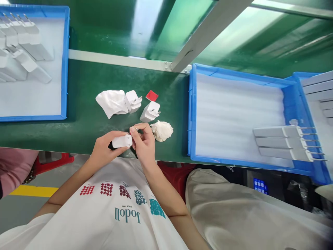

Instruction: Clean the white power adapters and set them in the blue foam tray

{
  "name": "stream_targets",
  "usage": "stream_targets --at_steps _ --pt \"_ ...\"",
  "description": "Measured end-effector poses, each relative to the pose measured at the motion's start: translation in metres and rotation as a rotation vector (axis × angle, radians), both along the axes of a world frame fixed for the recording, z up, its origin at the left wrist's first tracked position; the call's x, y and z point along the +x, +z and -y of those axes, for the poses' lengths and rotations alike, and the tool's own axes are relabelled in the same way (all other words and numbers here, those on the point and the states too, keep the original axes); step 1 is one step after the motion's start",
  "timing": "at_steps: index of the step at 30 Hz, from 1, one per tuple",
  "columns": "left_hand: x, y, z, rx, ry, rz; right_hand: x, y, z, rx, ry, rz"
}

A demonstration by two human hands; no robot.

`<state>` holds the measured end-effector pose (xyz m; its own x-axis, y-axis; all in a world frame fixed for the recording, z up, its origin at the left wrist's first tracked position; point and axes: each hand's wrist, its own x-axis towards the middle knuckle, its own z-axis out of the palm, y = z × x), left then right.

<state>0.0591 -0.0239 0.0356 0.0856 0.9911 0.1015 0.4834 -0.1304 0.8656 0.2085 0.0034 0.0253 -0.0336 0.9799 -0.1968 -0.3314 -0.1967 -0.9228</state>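
Observation:
My left hand (106, 147) is closed around a white plug-in power adapter (121, 141), with its pin end toward the right. Thumb and fingers of my right hand (144, 143) are pinched together at that end; a trace of red shows under the thumb, but what they hold is mostly hidden. Just beyond my hands stand two more white adapters, one on the left (133, 101) and one on the right (150, 112), their pins facing right. A crumpled white cloth (112, 103) lies left of them. A small red square (152, 96) and a cream-coloured wad (162, 131) lie on the right.
A blue tray (65, 69) at the left holds several white adapters. Another blue tray (191, 114) at the right has three adapters (282, 143) on its white liner, and a further tray adjoins it. A metal post (205, 38) rises behind. People sit on both sides.

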Motion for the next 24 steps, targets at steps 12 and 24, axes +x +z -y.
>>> stream_targets --at_steps 12,24 --pt "-0.006 0.000 0.003 -0.095 0.045 0.198 0.040 0.010 0.023 0.127 -0.047 0.211" --pt "-0.064 -0.004 -0.035 0.036 0.406 -0.109 0.102 0.009 -0.011 0.423 -0.390 0.814"
